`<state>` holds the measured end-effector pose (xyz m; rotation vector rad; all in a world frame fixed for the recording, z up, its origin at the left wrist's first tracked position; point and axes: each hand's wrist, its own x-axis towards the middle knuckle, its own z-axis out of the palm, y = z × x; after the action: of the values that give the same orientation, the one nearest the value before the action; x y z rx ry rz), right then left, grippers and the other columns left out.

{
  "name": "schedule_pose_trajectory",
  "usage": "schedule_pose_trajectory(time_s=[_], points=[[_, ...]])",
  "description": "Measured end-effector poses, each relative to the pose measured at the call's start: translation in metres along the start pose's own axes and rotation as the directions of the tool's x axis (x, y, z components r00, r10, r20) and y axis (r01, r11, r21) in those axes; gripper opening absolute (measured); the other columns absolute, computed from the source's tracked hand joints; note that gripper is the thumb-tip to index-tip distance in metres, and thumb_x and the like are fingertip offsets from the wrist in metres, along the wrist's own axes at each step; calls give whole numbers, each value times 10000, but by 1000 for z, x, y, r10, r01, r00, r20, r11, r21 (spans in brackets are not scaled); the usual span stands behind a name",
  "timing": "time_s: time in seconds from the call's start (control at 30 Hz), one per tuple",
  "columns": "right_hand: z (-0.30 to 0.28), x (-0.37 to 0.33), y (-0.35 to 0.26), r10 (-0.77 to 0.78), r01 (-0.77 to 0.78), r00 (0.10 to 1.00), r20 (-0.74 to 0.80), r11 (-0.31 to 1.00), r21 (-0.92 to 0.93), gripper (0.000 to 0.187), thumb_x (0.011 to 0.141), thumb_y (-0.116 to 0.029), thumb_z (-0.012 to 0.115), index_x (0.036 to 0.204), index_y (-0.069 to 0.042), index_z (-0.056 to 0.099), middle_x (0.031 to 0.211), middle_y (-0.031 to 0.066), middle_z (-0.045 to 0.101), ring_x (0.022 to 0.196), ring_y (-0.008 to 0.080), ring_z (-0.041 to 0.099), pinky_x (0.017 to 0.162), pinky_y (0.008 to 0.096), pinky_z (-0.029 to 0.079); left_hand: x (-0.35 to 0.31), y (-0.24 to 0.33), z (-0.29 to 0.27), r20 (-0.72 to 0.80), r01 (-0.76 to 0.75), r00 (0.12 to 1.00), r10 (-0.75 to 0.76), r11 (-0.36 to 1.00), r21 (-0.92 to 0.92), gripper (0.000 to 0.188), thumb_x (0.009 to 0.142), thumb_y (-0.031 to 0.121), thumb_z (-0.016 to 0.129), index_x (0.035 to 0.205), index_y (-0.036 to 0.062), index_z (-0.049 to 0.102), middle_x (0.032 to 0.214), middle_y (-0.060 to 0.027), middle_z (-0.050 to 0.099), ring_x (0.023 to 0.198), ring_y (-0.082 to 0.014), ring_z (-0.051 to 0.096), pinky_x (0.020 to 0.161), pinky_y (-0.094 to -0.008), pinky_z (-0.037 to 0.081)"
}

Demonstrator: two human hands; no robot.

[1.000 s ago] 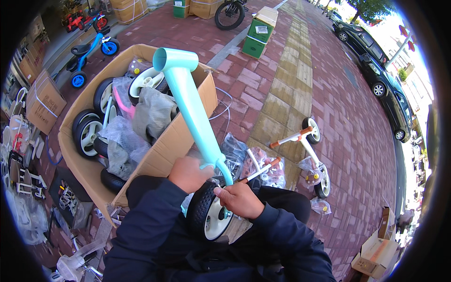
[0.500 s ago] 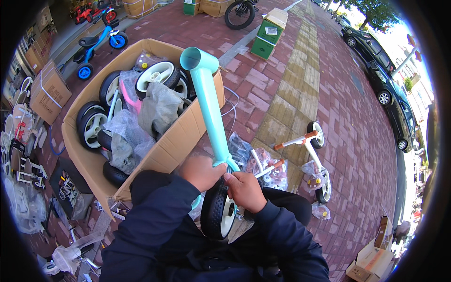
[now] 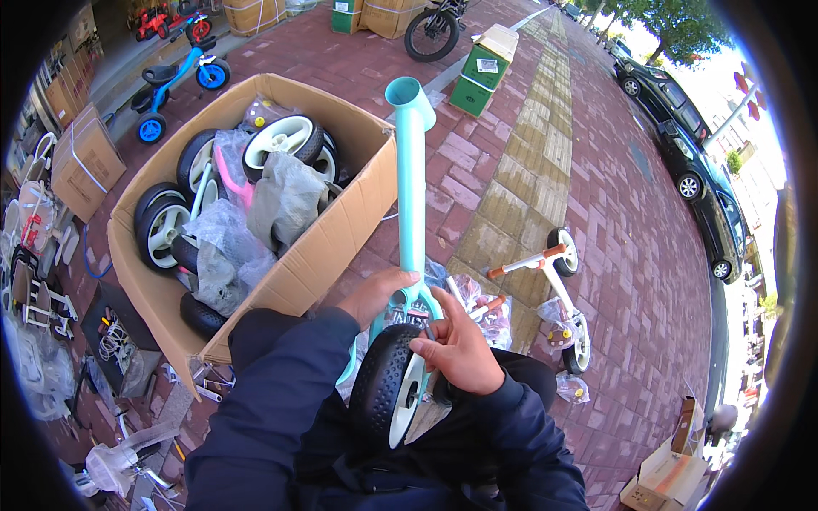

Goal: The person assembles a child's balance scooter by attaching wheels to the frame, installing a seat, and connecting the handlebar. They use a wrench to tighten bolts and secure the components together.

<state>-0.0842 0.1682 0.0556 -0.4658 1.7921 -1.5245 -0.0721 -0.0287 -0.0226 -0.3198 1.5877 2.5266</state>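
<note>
The left hand (image 3: 375, 294) is wrapped around the lower end of a turquoise balance-bike frame (image 3: 411, 187), whose tube rises up and away from it. Just right of it, the right hand (image 3: 460, 345) is partly closed, fingertips pinched at the frame's fork beside a black knobbly wheel (image 3: 390, 393) that sits directly below both hands. Left of the left hand, close by, an open cardboard box (image 3: 324, 247) holds more black-and-white wheels (image 3: 285, 136), a pink frame (image 3: 232, 170) and plastic-wrapped parts (image 3: 223, 247). Right of the right hand, an orange-gripped white balance bike (image 3: 558, 285) lies on the brick pavement (image 3: 613, 213).
</note>
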Motion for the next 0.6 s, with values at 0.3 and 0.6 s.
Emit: schedule_pose_trajectory(time_s=[0.3, 0.6], points=[[-18, 6, 5, -725, 563, 652, 221, 267, -782, 372, 774, -230, 868, 1085, -81, 730, 925, 95, 688, 799, 270, 701, 644, 365, 560, -7, 14, 13, -104, 38, 994, -38, 999, 0, 359, 990, 387, 579, 963, 41, 670, 725, -20, 624, 546, -83, 529, 471, -235, 386], [-40, 28, -5, 254, -250, 967, -34, 964, 96, 321, 1000, -300, 678, 894, 2, 647, 682, 87, 661, 497, 135, 640, 446, 247, 495, -15, 5, 17, -53, -187, 974, 221, 911, 368, 388, 953, 334, 691, 1109, -20, 726, 934, -53, 721, 861, -96, 636, 790, -281, 501]])
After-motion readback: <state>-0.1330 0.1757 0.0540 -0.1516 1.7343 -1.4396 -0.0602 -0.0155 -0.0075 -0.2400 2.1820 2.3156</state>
